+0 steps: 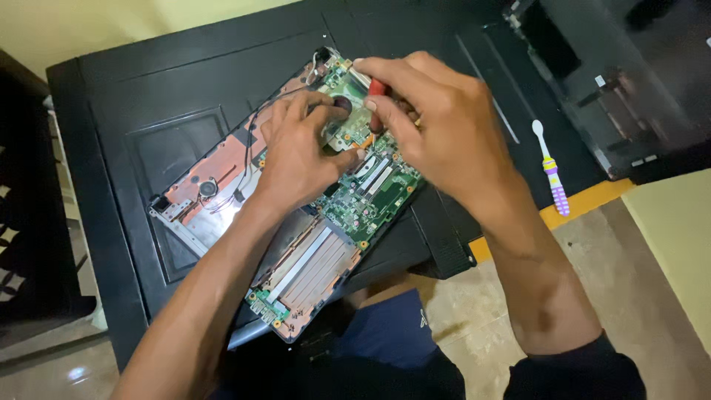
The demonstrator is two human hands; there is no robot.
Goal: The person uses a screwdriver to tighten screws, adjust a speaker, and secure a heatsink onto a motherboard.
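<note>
An opened laptop base [222, 159] lies on a black table [170, 74], its green circuit board [370, 196] exposed. My left hand [296, 152] rests on the board near the round black fan [342, 104], fingers pressing down beside it. My right hand [429, 118] grips a red-handled screwdriver [378, 87], its tip hidden behind my fingers, pointing down at the board by the fan. Both hands meet over the upper part of the board.
A white and purple toothbrush [552, 172] lies on the table to the right. A black laptop cover [629, 81] sits at the far right. The table's near edge has a yellow strip [585, 201]; tiled floor lies below.
</note>
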